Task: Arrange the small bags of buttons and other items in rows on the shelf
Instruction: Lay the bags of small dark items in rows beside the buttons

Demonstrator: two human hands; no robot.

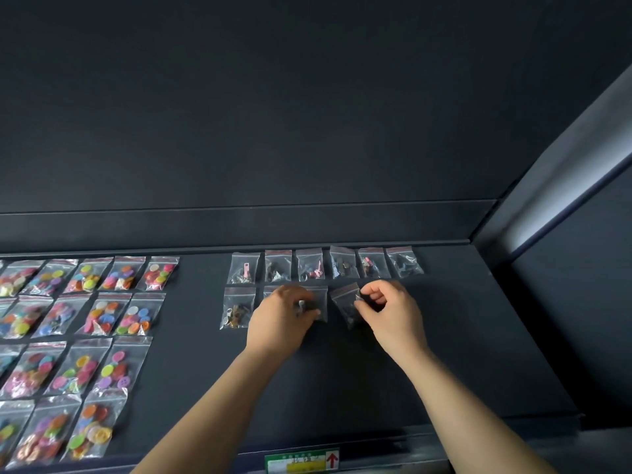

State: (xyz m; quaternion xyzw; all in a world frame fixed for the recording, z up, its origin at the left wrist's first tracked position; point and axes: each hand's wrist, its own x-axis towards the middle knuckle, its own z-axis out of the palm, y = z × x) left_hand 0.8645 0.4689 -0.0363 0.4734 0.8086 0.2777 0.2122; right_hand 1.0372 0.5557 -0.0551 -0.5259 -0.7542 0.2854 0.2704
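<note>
Small bags [309,265] in rows on shelf [461,336]; left fingers [299,293] gripping one bag [321,297], right fingers [374,295] pinching tilted bag [343,299].

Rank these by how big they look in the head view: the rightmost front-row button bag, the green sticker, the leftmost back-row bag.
1. Front-row button bag, largest, though near the camera.
2. Green sticker, nearer still, so its true rank is unsure.
3. Back-row bag, smallest, but farthest away.

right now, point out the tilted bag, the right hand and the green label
tilted bag [343,299]: head view, its clear upper half
right hand [393,314]: head view, back of the hand
green label [301,460]: head view, its middle
</note>
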